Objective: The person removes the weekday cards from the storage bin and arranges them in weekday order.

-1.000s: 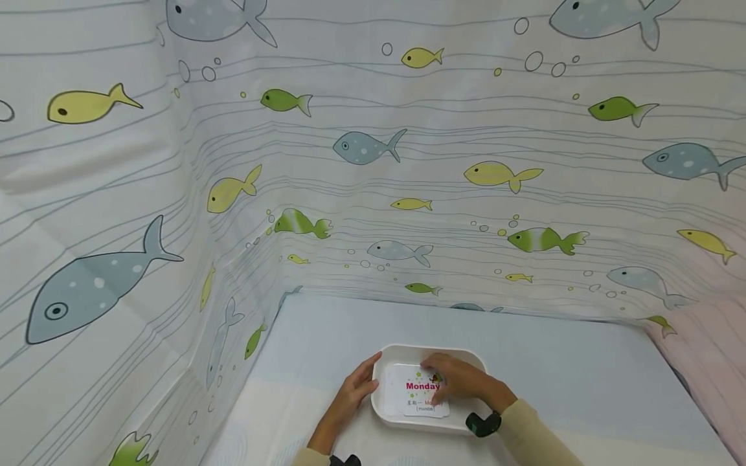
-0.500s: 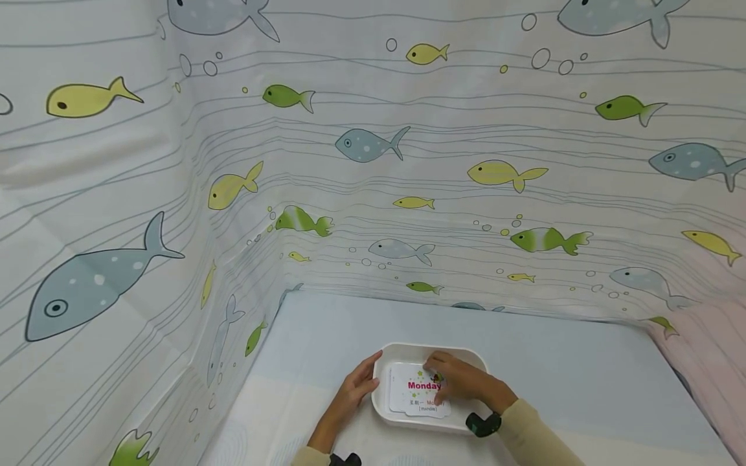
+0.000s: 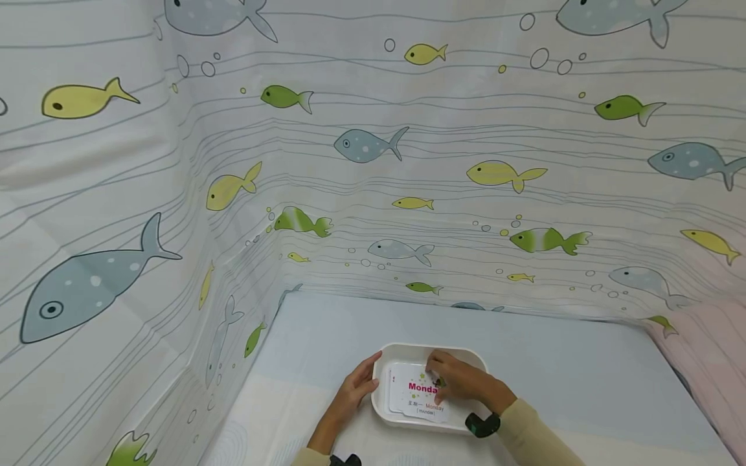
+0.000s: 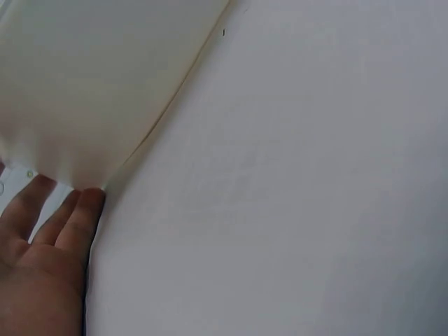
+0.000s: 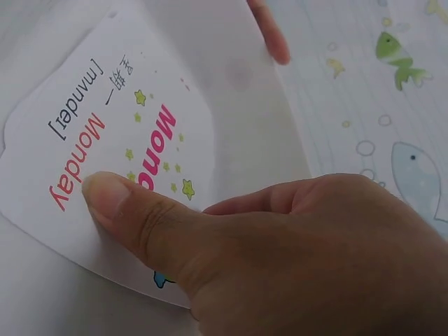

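A white rounded tray holds a small stack of white cards. The top one, a "Monday" card with pink letters and stars, sits slightly askew over the cards below. My right hand reaches into the tray and grips this card by its right part. In the right wrist view my thumb presses on its printed face, while the other fingers go behind its far edge and are partly hidden. My left hand rests against the tray's left end, its fingers nearly straight along the outer wall in the left wrist view.
The tray stands on a pale blue and white surface. Fish-printed cloth rises behind and on the left. Pink cloth hangs at the right edge.
The Monday card has turned slightly, its lower edge shifting toward me, and more of its picture is now under my right hand. My left hand and the tray stay in place.
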### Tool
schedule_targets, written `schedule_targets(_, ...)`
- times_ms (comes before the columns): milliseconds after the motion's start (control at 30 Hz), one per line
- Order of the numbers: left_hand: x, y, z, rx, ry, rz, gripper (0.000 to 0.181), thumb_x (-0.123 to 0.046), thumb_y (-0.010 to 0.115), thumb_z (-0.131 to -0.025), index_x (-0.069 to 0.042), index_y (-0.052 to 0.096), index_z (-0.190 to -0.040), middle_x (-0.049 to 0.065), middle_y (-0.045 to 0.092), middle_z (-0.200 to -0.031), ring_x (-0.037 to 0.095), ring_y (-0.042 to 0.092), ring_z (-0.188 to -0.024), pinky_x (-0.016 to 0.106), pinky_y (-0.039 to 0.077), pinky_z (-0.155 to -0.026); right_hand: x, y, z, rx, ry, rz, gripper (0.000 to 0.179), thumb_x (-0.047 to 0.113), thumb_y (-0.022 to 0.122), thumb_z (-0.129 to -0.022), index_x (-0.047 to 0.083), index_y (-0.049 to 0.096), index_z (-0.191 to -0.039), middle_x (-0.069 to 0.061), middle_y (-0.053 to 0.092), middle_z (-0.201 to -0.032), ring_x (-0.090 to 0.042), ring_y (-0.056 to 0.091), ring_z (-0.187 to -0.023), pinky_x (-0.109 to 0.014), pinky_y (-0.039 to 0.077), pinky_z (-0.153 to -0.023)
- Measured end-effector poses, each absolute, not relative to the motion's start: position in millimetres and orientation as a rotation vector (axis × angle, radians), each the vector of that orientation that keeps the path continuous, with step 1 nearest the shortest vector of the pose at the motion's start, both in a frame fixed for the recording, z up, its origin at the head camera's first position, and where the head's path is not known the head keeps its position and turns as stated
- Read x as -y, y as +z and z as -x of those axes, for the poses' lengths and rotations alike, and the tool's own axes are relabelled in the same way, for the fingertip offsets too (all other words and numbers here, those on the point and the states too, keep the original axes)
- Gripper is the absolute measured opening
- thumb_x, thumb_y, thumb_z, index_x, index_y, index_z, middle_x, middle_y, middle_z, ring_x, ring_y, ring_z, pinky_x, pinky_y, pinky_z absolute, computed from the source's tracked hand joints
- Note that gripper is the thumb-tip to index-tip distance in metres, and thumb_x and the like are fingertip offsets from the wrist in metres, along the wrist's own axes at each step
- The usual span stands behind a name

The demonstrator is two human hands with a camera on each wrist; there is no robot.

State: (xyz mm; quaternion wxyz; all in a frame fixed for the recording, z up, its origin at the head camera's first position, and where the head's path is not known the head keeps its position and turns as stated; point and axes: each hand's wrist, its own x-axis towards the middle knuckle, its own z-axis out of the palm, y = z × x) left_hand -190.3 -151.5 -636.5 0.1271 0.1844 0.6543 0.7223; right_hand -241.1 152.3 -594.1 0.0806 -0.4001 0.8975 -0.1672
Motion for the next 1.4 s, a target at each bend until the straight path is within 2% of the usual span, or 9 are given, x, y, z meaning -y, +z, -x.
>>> schedule_targets(233, 152, -639, 191, -1.924, 2.11, -0.561, 0.059, -0.006, 0.047, -0.103, -0.005, 0.027, -0.157, 0.021, 0.022, -0.165, 0.041, 0.018, -0.152, 0.016, 0.031, -0.117, -149, -592, 238, -2.694, -0.469, 1.172, 0.06, 0.046, 0.081, -0.074, 0.015, 0.06, -0.122, 0.008, 0.047, -0.105, -0.004, 0.045, -0.092, -0.019, 0.053, -0.079)
schedule_targets(500, 152, -635, 191, -1.919, 2.094, -0.515, 0.058, -0.007, 0.048, -0.102, -0.008, 0.028, -0.157, 0.016, 0.023, -0.165, 0.036, 0.019, -0.153, 0.012, 0.03, -0.115, -144, -587, 239, -2.654, -0.481, 1.066, 0.065, 0.046, 0.082, -0.073, 0.018, 0.053, -0.124, 0.008, 0.049, -0.109, -0.007, 0.047, -0.098, -0.029, 0.055, -0.092)
schedule_targets(800, 152, -637, 190, -1.94, 2.089, -0.47, 0.058, -0.008, 0.049, -0.102, -0.01, 0.03, -0.157, 0.015, 0.023, -0.165, 0.036, 0.02, -0.153, 0.009, 0.031, -0.112, -139, -583, 238, -2.571, -0.585, 0.892, 0.055, 0.031, 0.08, -0.082, 0.023, 0.052, -0.129, 0.009, 0.051, -0.104, -0.004, 0.051, -0.087, -0.026, 0.055, -0.083)
schedule_targets(967, 151, -639, 189, -1.946, 2.077, -0.446, 0.057, -0.011, 0.049, -0.103, -0.014, 0.03, -0.157, 0.011, 0.023, -0.166, 0.033, 0.02, -0.154, 0.015, 0.029, -0.117, -140, -581, 239, -2.577, -0.611, 0.862, 0.048, 0.026, 0.074, -0.09, 0.023, 0.054, -0.133, 0.004, 0.061, -0.119, -0.008, 0.059, -0.099, -0.039, 0.056, -0.096)
schedule_targets(1067, 149, -638, 189, -1.943, 2.091, -0.457, 0.057, -0.011, 0.049, -0.103, -0.013, 0.031, -0.157, 0.012, 0.024, -0.166, 0.034, 0.021, -0.153, 0.016, 0.03, -0.117, -143, -577, 240, -2.579, -0.666, 0.901, 0.043, 0.022, 0.07, -0.094, 0.02, 0.056, -0.135, -0.003, 0.062, -0.133, -0.021, 0.062, -0.118, -0.048, 0.052, -0.104)
schedule_targets(1167, 149, -638, 190, -1.94, 2.099, -0.471, 0.057, -0.011, 0.05, -0.103, -0.012, 0.031, -0.157, 0.014, 0.024, -0.165, 0.036, 0.021, -0.152, 0.013, 0.031, -0.115, -146, -575, 241, -2.578, -0.734, 0.935, 0.043, 0.021, 0.066, -0.097, 0.019, 0.057, -0.139, -0.005, 0.058, -0.143, -0.029, 0.055, -0.133, -0.051, 0.047, -0.109)
schedule_targets(1233, 149, -638, 189, -1.94, 2.1, -0.476, 0.057, -0.011, 0.05, -0.103, -0.011, 0.031, -0.157, 0.016, 0.023, -0.165, 0.037, 0.02, -0.152, 0.011, 0.032, -0.113, -149, -573, 242, -2.569, -0.801, 0.906, 0.045, 0.022, 0.065, -0.098, 0.021, 0.056, -0.141, -0.003, 0.058, -0.144, -0.024, 0.061, -0.123, -0.045, 0.054, -0.102)
schedule_targets(1300, 150, -638, 189, -1.941, 2.098, -0.47, 0.058, -0.012, 0.05, -0.103, -0.012, 0.031, -0.157, 0.015, 0.023, -0.165, 0.036, 0.02, -0.152, 0.009, 0.031, -0.112, -153, -573, 243, -2.544, -0.905, 0.852, 0.046, 0.024, 0.064, -0.098, 0.022, 0.056, -0.143, -0.003, 0.063, -0.136, -0.018, 0.069, -0.099, -0.037, 0.061, -0.084)
schedule_targets(1400, 151, -637, 189, -1.95, 2.095, -0.45, 0.057, -0.011, 0.051, -0.102, -0.013, 0.032, -0.157, 0.013, 0.024, -0.165, 0.035, 0.02, -0.153, 0.009, 0.03, -0.112, -159, -572, 244, -2.485, -1.088, 0.745, 0.046, 0.027, 0.065, -0.098, 0.024, 0.057, -0.142, -0.002, 0.068, -0.117, -0.008, 0.06, -0.066, -0.026, 0.055, -0.057)
